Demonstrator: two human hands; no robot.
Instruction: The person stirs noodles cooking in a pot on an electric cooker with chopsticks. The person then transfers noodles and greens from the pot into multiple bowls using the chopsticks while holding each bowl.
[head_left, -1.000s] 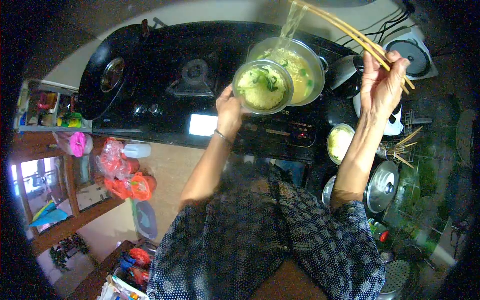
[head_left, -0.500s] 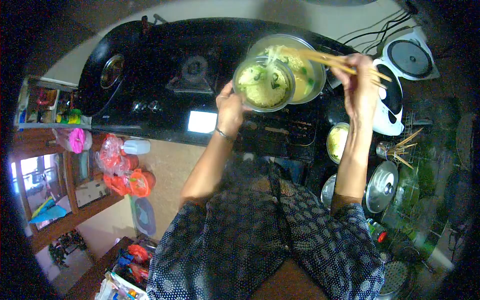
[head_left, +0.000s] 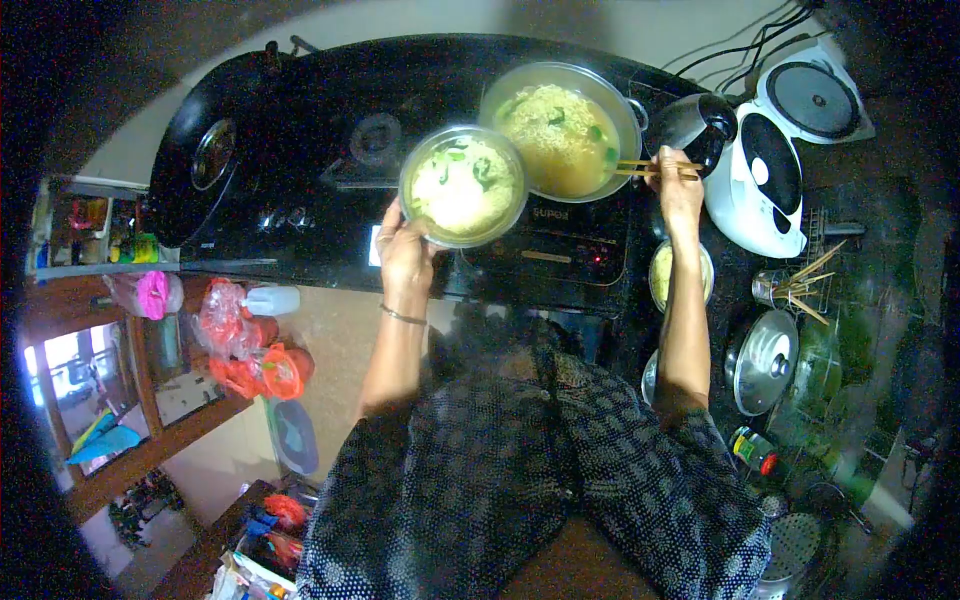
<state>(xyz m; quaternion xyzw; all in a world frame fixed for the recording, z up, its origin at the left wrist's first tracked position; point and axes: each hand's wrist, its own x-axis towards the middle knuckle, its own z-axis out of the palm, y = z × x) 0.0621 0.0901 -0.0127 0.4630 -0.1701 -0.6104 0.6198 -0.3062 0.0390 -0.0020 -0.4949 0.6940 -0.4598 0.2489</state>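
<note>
Basically, the black surface (head_left: 290, 180) carries the lot, w/ the pot (head_left: 622, 100) toward its far side, noodles (head_left: 548, 112), greens (head_left: 597, 132) & broth (head_left: 565, 178) in it. Step in hand looks to be dishing up from pot to bowl (head_left: 408, 158), prob. between lifts. Said bowl is held just left of the pot, overlapping its near-left edge in view (touching or apart, can't tell), and looks approx. full of noodles & greens. A second bowl (head_left: 652, 275), also w/ pale food inside, sits by the right forearm (head_left: 690, 340).

As for hands, the left grip (head_left: 405, 255) is closed on the bowl's near-left edge; the right grip (head_left: 680, 200) has fingers drawn in round the chopsticks (head_left: 632, 172), far ends by the pot's right rim, nothing visible hanging off them. Any further lift calls for a level bowl close to the pot, IMO, plus a firm pinch, b/c noodles prob. slip.

Hard to see: the pot's near-left wall (bowl's in front), the bowl's underside & any fingers beneath, part of the second bowl behind the forearm. Glare washes out the bowl's contents; chopstick tips are tiny & fuzzy.
</note>
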